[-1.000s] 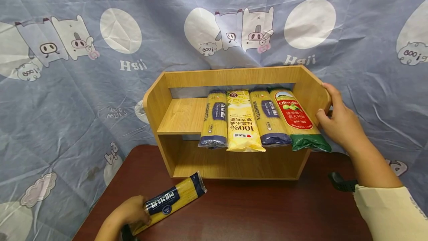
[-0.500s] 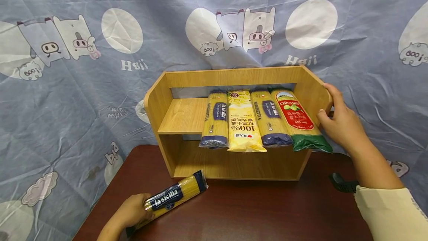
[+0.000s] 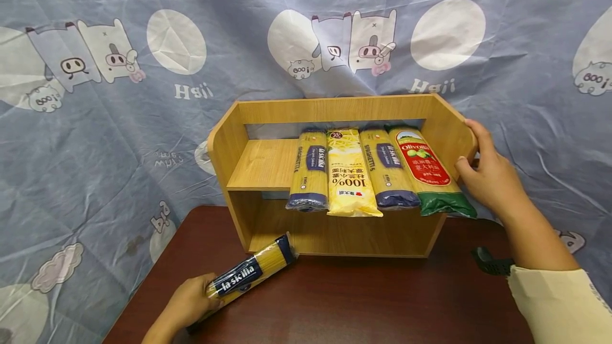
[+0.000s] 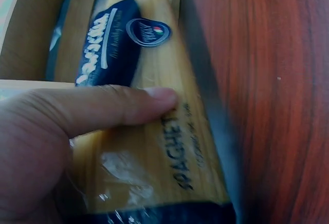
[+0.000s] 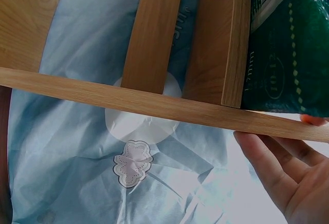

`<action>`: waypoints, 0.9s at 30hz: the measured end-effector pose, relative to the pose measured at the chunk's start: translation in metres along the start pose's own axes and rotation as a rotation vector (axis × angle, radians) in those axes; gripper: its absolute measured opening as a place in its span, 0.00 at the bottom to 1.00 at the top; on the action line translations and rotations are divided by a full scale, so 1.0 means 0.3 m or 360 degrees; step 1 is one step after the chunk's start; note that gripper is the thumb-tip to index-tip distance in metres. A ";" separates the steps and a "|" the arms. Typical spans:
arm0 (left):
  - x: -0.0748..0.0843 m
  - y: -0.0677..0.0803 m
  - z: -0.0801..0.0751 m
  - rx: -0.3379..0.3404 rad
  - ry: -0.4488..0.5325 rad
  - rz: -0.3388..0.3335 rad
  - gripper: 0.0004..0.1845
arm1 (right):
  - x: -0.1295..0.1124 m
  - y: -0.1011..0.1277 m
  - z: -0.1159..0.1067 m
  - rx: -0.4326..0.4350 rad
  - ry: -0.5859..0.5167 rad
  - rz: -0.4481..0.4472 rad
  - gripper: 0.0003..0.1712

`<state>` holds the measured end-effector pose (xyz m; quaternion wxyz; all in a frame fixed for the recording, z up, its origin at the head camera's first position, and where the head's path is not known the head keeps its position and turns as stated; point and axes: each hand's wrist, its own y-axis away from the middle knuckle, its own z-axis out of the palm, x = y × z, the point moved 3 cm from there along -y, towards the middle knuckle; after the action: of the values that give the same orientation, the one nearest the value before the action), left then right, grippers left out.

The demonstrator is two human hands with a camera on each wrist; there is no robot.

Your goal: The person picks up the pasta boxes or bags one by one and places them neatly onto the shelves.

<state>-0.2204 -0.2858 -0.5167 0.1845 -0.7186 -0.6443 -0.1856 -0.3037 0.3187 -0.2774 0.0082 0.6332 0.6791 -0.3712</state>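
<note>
One wooden shelf rack (image 3: 268, 163), standing on one dark table (image 3: 363, 301). Your right hand (image 3: 487, 177) grips the rack's right side panel, thumb inside, fingers curled round its edge. Four pasta packets (image 3: 351, 174) lie side by side on the rack's upper shelf, ends overhanging the front. One la sicilia spaghetti packet (image 3: 251, 275) lies on the table just before the rack's lower left corner; your left hand (image 3: 188, 301) holds its near end, thumb pressed across the top.

Blue cartoon cloth (image 3: 95, 137), dark wooden table (image 3: 363, 301)

Staged home tabletop, cartoon bedsheet backdrop (image 3: 119, 137), wooden shelf (image 3: 334, 110)
</note>
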 end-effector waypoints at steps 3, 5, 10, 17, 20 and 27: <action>0.002 0.002 0.001 0.0028 0.0015 -0.0015 0.16 | 0.002 0.000 0.002 0.0000 0.0005 -0.0006 0.44; 0.005 0.003 -0.001 0.0046 0.0034 -0.0034 0.16 | 0.003 -0.001 0.003 0.0003 0.0001 -0.0009 0.44; 0.019 0.003 -0.011 0.0079 0.0128 -0.0096 0.17 | 0.002 -0.004 0.003 0.0014 -0.0004 -0.0011 0.44; 0.028 0.006 -0.011 0.0144 0.0228 -0.0201 0.19 | 0.002 -0.003 0.004 0.0000 -0.0007 0.0004 0.44; 0.027 0.009 -0.007 0.0169 0.0274 -0.0238 0.19 | 0.003 -0.002 0.005 -0.0011 -0.0011 0.0017 0.44; 0.030 0.022 -0.007 0.0215 0.0371 -0.0304 0.19 | 0.003 0.001 0.003 -0.0004 -0.0003 0.0017 0.44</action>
<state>-0.2130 -0.2798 -0.5106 0.2874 -0.6136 -0.6950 -0.2405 -0.3041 0.3189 -0.2785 0.0115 0.6365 0.6761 -0.3709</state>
